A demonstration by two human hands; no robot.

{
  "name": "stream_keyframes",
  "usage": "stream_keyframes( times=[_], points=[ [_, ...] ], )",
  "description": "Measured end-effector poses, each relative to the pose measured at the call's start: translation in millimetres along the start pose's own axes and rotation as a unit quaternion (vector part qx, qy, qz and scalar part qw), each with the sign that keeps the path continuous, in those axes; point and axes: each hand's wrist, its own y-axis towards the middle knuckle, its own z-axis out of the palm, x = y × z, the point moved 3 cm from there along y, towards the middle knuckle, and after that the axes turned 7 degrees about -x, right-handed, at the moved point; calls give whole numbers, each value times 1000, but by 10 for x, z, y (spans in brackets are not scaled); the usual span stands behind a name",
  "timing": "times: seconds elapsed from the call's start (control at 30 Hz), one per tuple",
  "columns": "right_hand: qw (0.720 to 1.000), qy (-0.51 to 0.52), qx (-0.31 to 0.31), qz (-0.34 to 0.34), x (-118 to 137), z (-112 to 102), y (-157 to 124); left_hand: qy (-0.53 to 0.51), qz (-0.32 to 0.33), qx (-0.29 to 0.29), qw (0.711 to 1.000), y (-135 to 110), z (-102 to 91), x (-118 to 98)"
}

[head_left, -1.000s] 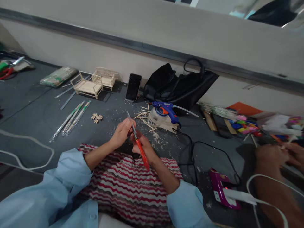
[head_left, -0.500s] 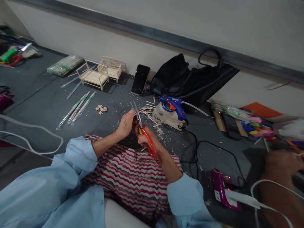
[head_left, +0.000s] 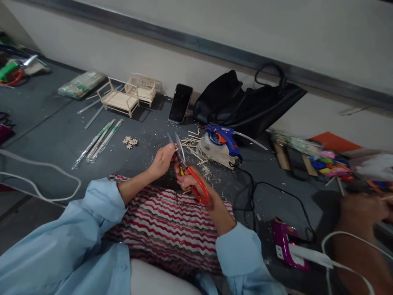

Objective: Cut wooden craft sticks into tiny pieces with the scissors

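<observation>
My right hand (head_left: pixel 188 177) is wrapped round a pair of scissors with red-orange handles (head_left: pixel 199 186). Their metal blades (head_left: pixel 180 153) point away from me and stand apart. Close by on the left, my left hand (head_left: pixel 162 160) is pinched shut on a thin pale wooden stick (head_left: pixel 176 150), whose short end shows by the blades; the fingers hide most of it. Something yellow (head_left: pixel 181 170) shows at my right hand, too small to name. Cut wooden sticks (head_left: pixel 194 151) and crumbs lie just beyond my hands, beside a clear jar (head_left: pixel 208 148).
A blue glue gun (head_left: pixel 225 136) rests on the jar, its black cord running right. Behind stand miniature wooden furniture (head_left: pixel 119 100), a phone (head_left: pixel 180 103) and a black bag (head_left: pixel 233 102). Wrapped sticks (head_left: pixel 98 141) lie left. Another person's arm (head_left: pixel 356 233) is at right, near a purple power strip (head_left: pixel 287 246).
The scissor blades have spread wider apart, and the red handle has swung out to the right. My left hand has stayed nearly in place.
</observation>
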Motion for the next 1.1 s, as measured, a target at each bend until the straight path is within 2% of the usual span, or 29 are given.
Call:
stream_keyframes(
  times=[0.2, 0.27, 0.33, 0.4, 0.47, 0.57, 0.67, 0.83, 1.1],
  points=[
    [998, 43, 36, 38, -94, -5, 39, -31, -4, 17, 999, 15, 16, -36],
    [1000, 17, 4, 20, -95, 17, 30, -26, -2, 22, 999, 22, 8, -43],
    [997, -46, -57, -10, -81, 35, 12, -3, 16, 28, 999, 24, -14, -58],
    [980, -140, -129, -54, -51, 41, -6, 26, 58, 13, 998, 19, -56, -93],
    [950, -228, -185, -105, -12, 34, -17, 56, 108, -4, 993, 4, -96, -141],
    [904, -325, -229, -157, 35, -3, -20, 114, 174, 20, 978, -25, -111, -218],
    [877, -389, -231, -160, 55, -52, -16, 156, 215, 57, 962, -31, -118, -284],
    [861, -443, -206, -142, 66, -112, -12, 150, 259, 115, 947, 13, -164, -346],
    [828, -499, -200, -160, 17, -124, -15, 118, 255, 150, 948, 25, -218, -349]
  ],
)
